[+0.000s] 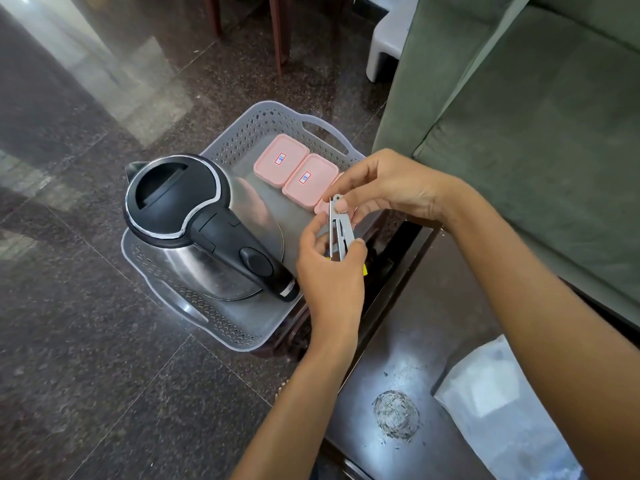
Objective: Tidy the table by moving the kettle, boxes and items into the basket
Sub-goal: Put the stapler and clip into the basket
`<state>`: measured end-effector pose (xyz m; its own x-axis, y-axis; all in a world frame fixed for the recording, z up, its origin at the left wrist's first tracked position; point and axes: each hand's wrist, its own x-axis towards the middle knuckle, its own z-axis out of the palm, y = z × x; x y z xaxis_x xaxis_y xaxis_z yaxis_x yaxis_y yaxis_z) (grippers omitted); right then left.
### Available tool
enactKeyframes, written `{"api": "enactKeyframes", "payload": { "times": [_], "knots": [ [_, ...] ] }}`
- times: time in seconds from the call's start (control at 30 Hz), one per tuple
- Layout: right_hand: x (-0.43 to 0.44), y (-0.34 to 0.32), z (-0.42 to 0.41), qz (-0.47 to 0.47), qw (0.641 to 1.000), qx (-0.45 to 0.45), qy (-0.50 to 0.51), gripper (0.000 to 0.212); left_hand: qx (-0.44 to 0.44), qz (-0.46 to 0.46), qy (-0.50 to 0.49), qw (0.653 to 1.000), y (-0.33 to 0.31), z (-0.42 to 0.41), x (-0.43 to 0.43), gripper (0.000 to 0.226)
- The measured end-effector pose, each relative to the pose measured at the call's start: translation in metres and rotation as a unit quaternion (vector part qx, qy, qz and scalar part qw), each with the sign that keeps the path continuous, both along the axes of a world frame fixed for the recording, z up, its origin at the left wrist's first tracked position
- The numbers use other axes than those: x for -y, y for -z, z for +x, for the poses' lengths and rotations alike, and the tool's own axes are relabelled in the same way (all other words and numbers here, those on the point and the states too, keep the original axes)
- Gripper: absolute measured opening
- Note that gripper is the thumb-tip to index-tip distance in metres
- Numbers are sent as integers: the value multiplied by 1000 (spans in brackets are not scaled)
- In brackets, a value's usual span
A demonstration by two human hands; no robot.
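Note:
A steel kettle [194, 223] with a black lid and handle stands inside the grey perforated basket [242, 133]. Behind it in the basket lie two pink lidded boxes [280, 160] [310, 180], and the corner of a third pink box [321, 206] peeks out under my right hand. Above the basket's right edge, both hands hold a small metal nail clipper [339, 230] with its lever swung out. My left hand [329, 271] grips its lower end, and my right hand [381, 185] pinches its upper end.
The basket sits on the left end of a dark wooden table [415, 341], which carries a grey scuffed patch [396, 414] and a translucent white bag [502, 410]. A green sofa [536, 133] stands to the right. A white stool [388, 39] and chair legs stand on the speckled floor behind.

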<state>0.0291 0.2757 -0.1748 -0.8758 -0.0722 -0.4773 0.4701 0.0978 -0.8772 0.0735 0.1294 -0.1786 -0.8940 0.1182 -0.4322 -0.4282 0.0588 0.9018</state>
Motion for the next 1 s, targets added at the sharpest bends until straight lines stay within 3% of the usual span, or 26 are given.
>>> {"api": "enactKeyframes", "payload": {
  "times": [0.13,0.27,0.43,0.53,0.73,1.0],
  "knots": [
    [-17,-5,1,-21,991,-29,130,19,6,24,-33,999,-7,-1,-1,67],
    [-10,0,-9,76,966,-55,241,16,11,46,-73,996,-5,0,3,56],
    [32,30,-24,267,940,-56,207,8,25,109,-109,988,5,3,7,54],
    [51,42,-27,357,915,-66,176,13,23,108,-106,988,4,3,6,51],
    [63,52,-35,364,900,-51,233,9,28,92,-92,991,6,3,7,52],
    [79,68,-24,315,911,-2,266,8,33,95,-85,991,5,4,7,95]
  ]
}}
